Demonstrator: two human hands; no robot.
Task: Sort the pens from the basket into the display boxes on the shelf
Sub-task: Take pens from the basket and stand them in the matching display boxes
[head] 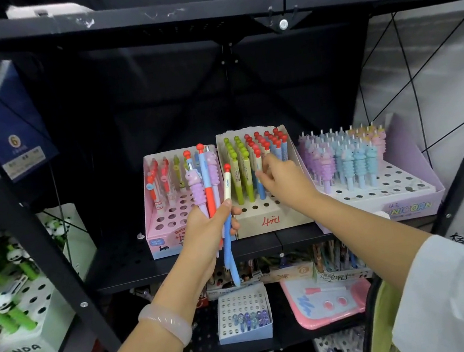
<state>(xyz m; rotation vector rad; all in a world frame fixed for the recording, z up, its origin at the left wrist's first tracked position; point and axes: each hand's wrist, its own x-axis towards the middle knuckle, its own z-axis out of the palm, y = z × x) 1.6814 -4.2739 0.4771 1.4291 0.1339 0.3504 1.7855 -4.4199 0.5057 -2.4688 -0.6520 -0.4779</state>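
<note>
My left hand [208, 229] grips a bunch of pens [211, 187] upright in front of the shelf: purple unicorn pens, a blue-and-red one and a white-and-blue one with a red ball top. My right hand [282, 181] pinches a blue-and-white pen with a red ball top [259, 172] standing in the beige middle box [266, 219]. A pink box [160, 239] with many bare holes stands to its left. On the right a lilac unicorn box [408, 209] holds rows of purple, blue and pink unicorn pens. The yellow-green basket [386, 327] shows at the lower right.
A black upper shelf beam [202, 13] overhangs the boxes. A slanted black post [22, 223] divides off a panda pen display [21, 318] on the left. Below the shelf sit a small white box of blue pens [244, 314] and a pink board [329, 302].
</note>
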